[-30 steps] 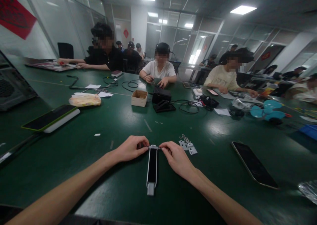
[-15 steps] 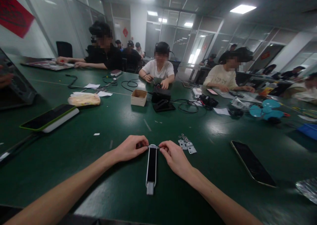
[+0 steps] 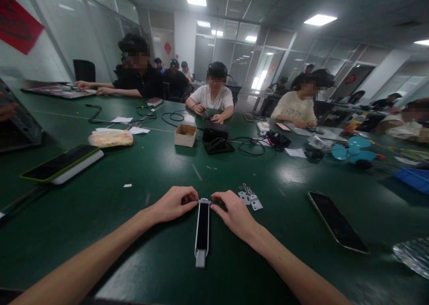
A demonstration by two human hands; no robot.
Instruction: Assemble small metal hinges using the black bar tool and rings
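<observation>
A long, narrow black bar with a white frame [image 3: 202, 229] lies on the green table, its pale block-like end toward me. Across its far end sits a small grey crosspiece [image 3: 203, 201]. My left hand [image 3: 176, 203] pinches the crosspiece's left end between thumb and fingers. On the opposite side, my right hand [image 3: 234, 211] is closed around its right end, thumb below and index finger above. The fingertips partly hide both ends. Just beyond my right hand lie grey metal plates with holes [image 3: 251, 200] and several small rings [image 3: 247, 188].
A phone [image 3: 338, 222] lies right, near crinkled clear plastic [image 3: 413, 253]. A green-edged phone [image 3: 60, 163] rests at left. Farther back are a small open box [image 3: 185, 136], a black device [image 3: 216, 133], cables and a blue three-bladed fan part [image 3: 355, 149]. Co-workers sit around the table.
The view has shifted slightly, moving the scene a little left and down. My right thumb and index finger look a bit farther apart at the crosspiece; my left hand keeps its pinch.
</observation>
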